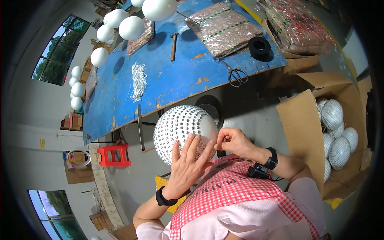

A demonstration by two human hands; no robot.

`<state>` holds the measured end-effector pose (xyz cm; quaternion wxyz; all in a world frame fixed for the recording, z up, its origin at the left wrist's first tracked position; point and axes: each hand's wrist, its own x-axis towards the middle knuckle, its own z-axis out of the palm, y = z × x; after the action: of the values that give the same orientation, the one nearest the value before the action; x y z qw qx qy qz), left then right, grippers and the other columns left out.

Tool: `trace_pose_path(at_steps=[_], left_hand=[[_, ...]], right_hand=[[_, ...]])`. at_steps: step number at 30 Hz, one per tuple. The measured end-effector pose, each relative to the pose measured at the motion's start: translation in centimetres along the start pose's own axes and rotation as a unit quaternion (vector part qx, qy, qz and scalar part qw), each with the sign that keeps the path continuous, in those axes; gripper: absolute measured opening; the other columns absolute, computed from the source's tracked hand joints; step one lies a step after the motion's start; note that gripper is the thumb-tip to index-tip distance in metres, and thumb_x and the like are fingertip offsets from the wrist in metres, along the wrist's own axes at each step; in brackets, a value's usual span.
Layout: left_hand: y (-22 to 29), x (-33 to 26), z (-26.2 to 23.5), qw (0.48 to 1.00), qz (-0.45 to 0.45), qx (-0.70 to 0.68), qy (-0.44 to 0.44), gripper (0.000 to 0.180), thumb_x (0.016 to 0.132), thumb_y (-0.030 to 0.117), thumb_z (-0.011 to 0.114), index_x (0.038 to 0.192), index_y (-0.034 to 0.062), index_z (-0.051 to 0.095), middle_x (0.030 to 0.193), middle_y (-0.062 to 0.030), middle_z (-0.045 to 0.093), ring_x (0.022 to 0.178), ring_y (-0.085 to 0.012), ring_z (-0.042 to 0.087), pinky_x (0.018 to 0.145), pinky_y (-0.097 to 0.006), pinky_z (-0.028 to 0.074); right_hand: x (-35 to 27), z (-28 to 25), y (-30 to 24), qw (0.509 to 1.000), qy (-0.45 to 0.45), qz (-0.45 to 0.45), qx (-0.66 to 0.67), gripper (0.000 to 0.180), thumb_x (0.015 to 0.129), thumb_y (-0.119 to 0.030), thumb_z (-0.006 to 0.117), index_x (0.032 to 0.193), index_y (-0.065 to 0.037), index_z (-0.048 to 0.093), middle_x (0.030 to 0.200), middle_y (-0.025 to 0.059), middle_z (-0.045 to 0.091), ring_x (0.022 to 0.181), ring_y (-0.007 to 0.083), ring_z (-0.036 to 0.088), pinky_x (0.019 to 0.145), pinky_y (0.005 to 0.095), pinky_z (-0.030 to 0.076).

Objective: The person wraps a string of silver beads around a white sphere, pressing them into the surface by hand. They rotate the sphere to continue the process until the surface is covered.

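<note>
Pink-and-white checked apron fabric [240,192] is filling the lower middle of the view, just under the person's arms. Above it, the left hand [188,162] is lying flat and spread against the near side of a large white foam ball studded with small silver sequins [180,130], its fingers [192,146] pressing on the studded surface. The right hand [234,142] is curling in narrowly at the ball's right side, thumb and forefinger pinching together at the surface; whether anything small is sitting between them I cannot tell. Both wrists are wearing black bands. The ball is being held up in front of the chest, near the edge of a worn blue table [180,76]. On that table are lying a heap of silver pins [139,80], a wooden-handled hammer [173,46], black-handled scissors [236,74], a black roll of tape [260,47] and flat packets of glittering sequin strips [224,28]. Plain white foam balls [130,27] are hanging along its far left side. To the right, an open brown cardboard box [300,132] is holding finished silver-covered balls [338,152]. A red plastic stool [114,155] is standing on the floor at left.
</note>
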<state>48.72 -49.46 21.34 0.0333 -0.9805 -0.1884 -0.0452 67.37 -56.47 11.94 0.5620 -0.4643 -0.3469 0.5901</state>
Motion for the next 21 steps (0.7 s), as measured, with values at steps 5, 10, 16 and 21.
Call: trace_pose_path(at_steps=[5,10,16,21], left_hand=[[-0.3,-0.1,0.5,0.999,0.007,0.040,0.022,0.066,0.078,0.036,0.073,0.139,0.0263,0.049,0.137,-0.0100,0.045,0.134,-0.0267,0.040,0.111,-0.059,0.019],[-1.0,0.1,-1.3,1.000,-0.004,0.005,0.022,0.067,0.075,0.035,0.076,0.137,0.0279,0.051,0.134,-0.0098,0.047,0.133,-0.0292,0.040,0.111,-0.061,0.018],[-1.9,-0.7,-3.8,1.000,0.005,0.018,-0.022,0.058,0.075,0.027,0.076,0.130,0.0261,0.058,0.134,-0.0106,0.048,0.130,-0.0322,0.042,0.108,-0.052,0.028],[-2.3,-0.5,-3.1,0.999,0.012,-0.038,0.002,0.056,0.075,0.029,0.076,0.128,0.0267,0.059,0.135,-0.0140,0.047,0.131,-0.0331,0.041,0.104,-0.047,0.034]], right_hand=[[-0.1,0.1,0.2,0.997,0.036,-0.059,-0.031,0.006,0.083,-0.002,0.065,0.083,0.001,0.060,0.077,0.0041,0.066,0.065,0.0082,0.059,0.062,0.0235,0.049],[-0.1,0.4,-0.2,0.997,0.022,-0.061,-0.031,0.005,0.085,-0.002,0.064,0.084,0.000,0.060,0.075,0.0016,0.064,0.068,0.0072,0.057,0.064,0.0229,0.048],[-0.4,1.1,-1.7,0.995,0.006,-0.060,-0.077,0.008,0.084,-0.004,0.068,0.082,0.000,0.061,0.074,0.0000,0.062,0.070,0.0053,0.056,0.062,0.0224,0.047],[-0.4,1.4,-1.6,0.995,-0.006,-0.053,-0.078,0.009,0.084,-0.004,0.069,0.081,-0.001,0.062,0.075,-0.0002,0.063,0.068,0.0046,0.056,0.062,0.0217,0.046]])
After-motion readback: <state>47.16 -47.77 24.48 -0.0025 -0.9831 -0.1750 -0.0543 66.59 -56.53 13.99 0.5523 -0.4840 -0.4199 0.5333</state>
